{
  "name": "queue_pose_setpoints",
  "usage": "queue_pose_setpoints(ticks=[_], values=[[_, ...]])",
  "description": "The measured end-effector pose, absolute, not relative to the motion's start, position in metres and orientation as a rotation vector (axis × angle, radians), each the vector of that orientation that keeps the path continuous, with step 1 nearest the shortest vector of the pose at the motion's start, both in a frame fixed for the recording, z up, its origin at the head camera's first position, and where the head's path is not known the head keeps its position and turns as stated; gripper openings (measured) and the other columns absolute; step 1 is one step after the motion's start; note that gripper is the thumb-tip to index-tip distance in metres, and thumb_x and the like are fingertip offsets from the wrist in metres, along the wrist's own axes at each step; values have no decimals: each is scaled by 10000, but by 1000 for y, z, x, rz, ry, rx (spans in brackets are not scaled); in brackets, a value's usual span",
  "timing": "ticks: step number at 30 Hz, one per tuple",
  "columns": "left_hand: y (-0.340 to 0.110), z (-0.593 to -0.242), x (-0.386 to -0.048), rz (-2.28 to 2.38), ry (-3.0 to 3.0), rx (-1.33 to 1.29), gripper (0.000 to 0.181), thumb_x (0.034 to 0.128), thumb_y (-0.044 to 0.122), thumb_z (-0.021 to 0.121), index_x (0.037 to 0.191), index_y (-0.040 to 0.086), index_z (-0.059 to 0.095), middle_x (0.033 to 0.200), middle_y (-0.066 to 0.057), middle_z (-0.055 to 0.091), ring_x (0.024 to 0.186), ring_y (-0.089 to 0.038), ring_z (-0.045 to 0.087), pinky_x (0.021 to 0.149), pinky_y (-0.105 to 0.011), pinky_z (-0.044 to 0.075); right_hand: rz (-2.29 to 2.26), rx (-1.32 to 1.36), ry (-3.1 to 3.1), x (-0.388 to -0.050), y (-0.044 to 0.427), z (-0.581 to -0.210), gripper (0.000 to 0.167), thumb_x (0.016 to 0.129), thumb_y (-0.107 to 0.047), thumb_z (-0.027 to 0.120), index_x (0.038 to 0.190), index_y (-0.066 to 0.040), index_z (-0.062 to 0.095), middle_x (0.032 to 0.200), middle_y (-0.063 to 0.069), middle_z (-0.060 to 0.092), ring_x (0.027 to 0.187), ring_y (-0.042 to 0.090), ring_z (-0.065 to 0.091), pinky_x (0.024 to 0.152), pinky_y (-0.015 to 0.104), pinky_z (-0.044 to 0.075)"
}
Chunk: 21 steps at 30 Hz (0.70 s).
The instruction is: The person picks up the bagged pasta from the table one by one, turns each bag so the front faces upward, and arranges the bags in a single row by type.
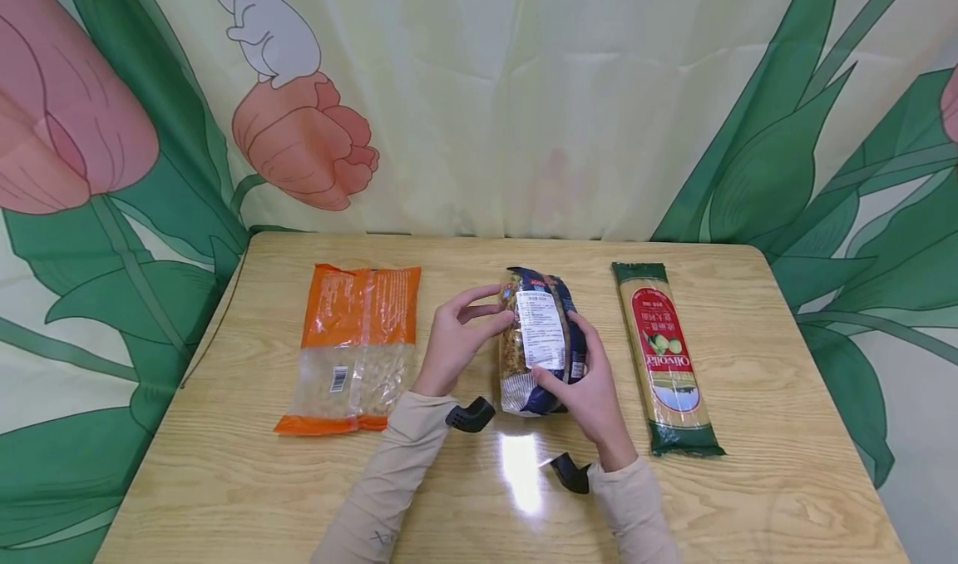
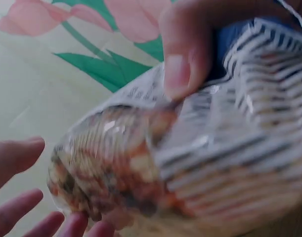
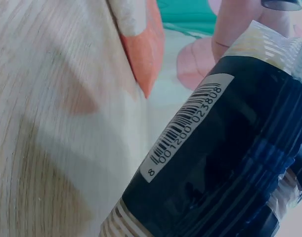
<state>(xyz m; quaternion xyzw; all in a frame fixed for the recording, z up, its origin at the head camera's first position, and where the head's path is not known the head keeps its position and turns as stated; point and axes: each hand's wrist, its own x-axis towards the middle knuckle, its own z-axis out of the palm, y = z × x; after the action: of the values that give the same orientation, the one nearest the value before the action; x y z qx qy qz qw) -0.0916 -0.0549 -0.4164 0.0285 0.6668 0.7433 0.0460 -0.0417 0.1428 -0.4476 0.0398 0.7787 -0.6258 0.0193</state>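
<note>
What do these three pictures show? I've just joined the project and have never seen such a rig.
There is no robot here, just a person's two bare hands. The widest picture comes from a head camera looking forward and down; the two close ones come from cameras worn on the left and right wrists. On the wooden table lie an orange-and-clear bag, to the left, and a long green-ended pack, to the right. Between them, the right hand holds a dark blue package with a white label. The left hand is at its other side, fingers loosely spread. The right wrist's picture shows the package's barcode.
</note>
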Motion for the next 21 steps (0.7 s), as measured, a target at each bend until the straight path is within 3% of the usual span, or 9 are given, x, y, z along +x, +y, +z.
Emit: queue_pose_setpoints(ticks=[5,10,13,17,21], values=[[-57,-421,-94,2242,2074,73,459,856,166,794,1282,88,646,1346,-123,588,1134,-283,637,859,-371,592,-2045,73,2350,-41,145,-449,905,786,-102,820,1535,-229,328,1605,89,256,1449,282,268,1134,500,345],[-57,-433,-100,2294,2023,60,490,900,183,748,1338,40,581,1356,-162,565,1146,-318,618,905,-469,572,-2203,41,2211,-41,147,-450,891,800,8,762,1542,-205,317,1522,106,373,1312,250,434,1007,298,494],[-57,-439,-102,2318,1952,55,512,930,179,707,1386,24,532,1351,-157,565,1154,-330,615,912,-458,572,-2309,7,2115,-41,147,-451,889,790,83,717,1543,-162,312,1447,137,437,1221,212,513,943,219,522],[-56,-443,-103,2267,1912,43,529,950,225,677,1438,118,502,1384,-110,557,1170,-286,618,862,-366,588,-2362,-49,2046,-41,147,-452,889,780,111,683,1544,-129,297,1407,151,451,1176,156,558,935,226,530],[-53,-444,-103,2243,1824,69,526,962,255,634,1461,196,477,1413,-138,535,1157,-271,618,825,-366,588,-2363,-89,2011,-41,148,-454,889,781,96,670,1549,-137,285,1407,151,443,1170,153,564,919,254,543]])
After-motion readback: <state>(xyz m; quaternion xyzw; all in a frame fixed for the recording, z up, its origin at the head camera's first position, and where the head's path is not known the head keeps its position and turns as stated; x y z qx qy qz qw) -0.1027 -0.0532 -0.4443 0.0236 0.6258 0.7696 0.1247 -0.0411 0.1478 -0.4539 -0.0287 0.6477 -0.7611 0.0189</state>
